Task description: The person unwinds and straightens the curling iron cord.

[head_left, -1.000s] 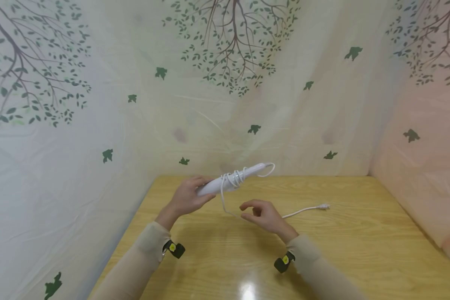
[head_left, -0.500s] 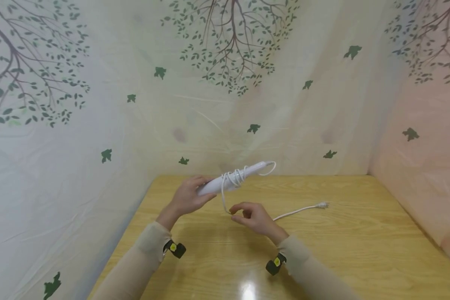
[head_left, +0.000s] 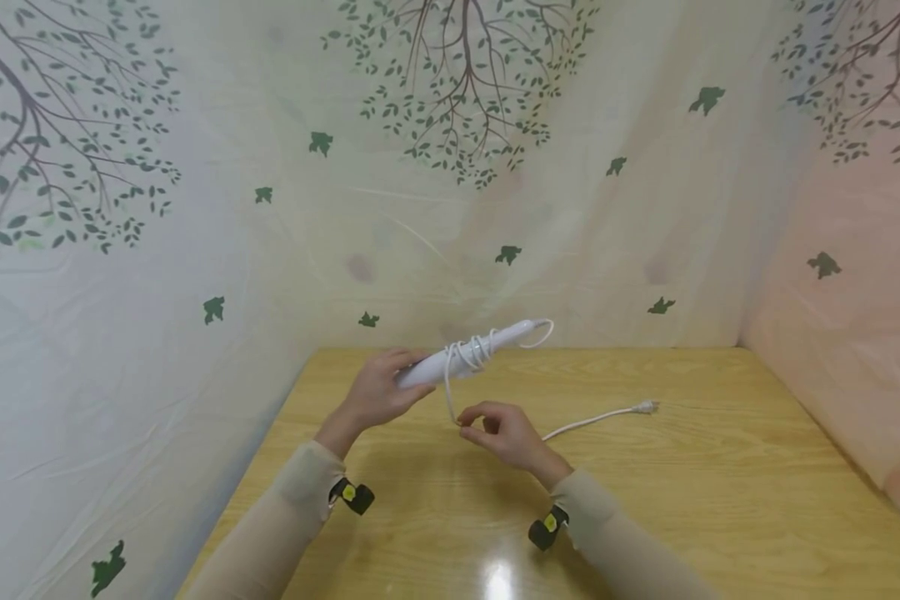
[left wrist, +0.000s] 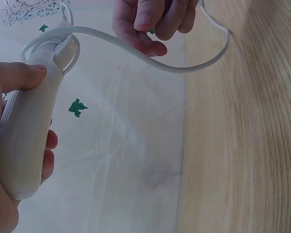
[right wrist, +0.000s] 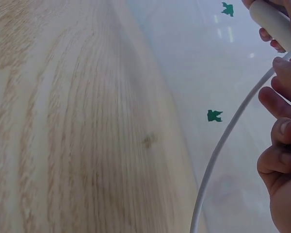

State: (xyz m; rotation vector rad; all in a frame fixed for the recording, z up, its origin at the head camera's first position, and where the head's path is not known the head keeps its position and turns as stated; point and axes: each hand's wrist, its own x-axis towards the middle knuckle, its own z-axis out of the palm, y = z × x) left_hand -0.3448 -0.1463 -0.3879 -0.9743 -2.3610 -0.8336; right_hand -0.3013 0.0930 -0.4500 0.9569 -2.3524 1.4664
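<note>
A white wand-shaped hair styling iron (head_left: 427, 368) is held up over the table, tilted with its thin end pointing away to the right. My left hand (head_left: 375, 387) grips its thick end, thumb along the top in the left wrist view. Several loops of white cord (head_left: 471, 354) wrap its middle. One stretch of cord (left wrist: 174, 69) hangs off in a smooth curve past my right hand (head_left: 506, 433). The right fingers are bent, with thumb and index tips close by the cord. In the left wrist view the cord passes beside them, not between them; contact is unclear.
The cord's far part runs from behind the right hand to a plug (head_left: 647, 407) on the wooden table (head_left: 682, 492). Pale curtains (head_left: 450, 233) with printed trees and leaves stand behind and at both sides. A dark camera (head_left: 357, 498) sits on the left wrist.
My right hand has moved left toward the hanging cord, then nearly stopped. The plug has shifted slightly. My left hand and the styling iron have stayed almost in place.
</note>
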